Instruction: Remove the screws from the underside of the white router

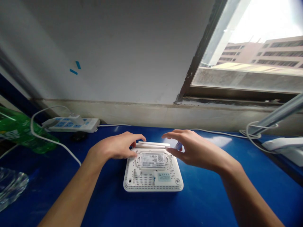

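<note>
A white router [151,179] lies upside down on the blue table, its vented base and printed labels facing up. Its white antennas [151,145] are folded along the far edge. My left hand [118,145] is at the far left corner, with thumb and index finger apart and the thumb tip at the casing; its other fingers are mostly hidden. My right hand [189,146] hovers by the far right corner with thumb and index finger spread. Its curled fingers hold a small bluish-white thing [178,145], mostly covered by the hand.
At the back left lies a white power strip [71,124] with a plug and cable, near a green bottle [26,132]. A clear plastic item [11,186] sits at the left edge. On the right stand a metal pole [279,113] with a coiled white cable and a white device [286,149].
</note>
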A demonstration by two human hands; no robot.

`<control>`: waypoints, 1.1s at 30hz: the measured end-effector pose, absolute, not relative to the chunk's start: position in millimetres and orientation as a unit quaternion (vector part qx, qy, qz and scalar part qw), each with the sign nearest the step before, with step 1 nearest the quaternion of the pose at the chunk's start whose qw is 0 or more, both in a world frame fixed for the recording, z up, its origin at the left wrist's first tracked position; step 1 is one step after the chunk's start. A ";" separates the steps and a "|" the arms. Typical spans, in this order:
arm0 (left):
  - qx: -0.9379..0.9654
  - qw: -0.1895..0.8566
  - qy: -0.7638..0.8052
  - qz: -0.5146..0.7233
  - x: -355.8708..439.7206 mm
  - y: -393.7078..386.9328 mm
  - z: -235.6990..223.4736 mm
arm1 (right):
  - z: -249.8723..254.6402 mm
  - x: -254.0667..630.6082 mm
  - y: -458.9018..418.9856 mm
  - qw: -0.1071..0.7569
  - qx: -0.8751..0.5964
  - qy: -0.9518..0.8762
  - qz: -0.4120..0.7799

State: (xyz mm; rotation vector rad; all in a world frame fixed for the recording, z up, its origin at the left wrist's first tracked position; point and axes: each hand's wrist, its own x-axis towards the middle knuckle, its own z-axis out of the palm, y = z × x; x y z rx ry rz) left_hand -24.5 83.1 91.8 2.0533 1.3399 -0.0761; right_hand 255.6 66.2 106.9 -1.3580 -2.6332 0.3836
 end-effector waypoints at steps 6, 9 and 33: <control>0.786 0.340 0.516 -0.025 -25.2 83.8 90.0 | 107.3 252.8 70.2 0.077 -0.449 -0.876 0.160; 0.783 0.343 0.519 -0.024 -25.1 83.6 89.9 | 108.1 258.3 67.6 0.084 -0.426 -0.888 0.148; 0.787 0.334 0.518 -0.010 -30.2 84.4 85.3 | 108.9 252.8 71.4 0.073 -0.449 -0.873 0.174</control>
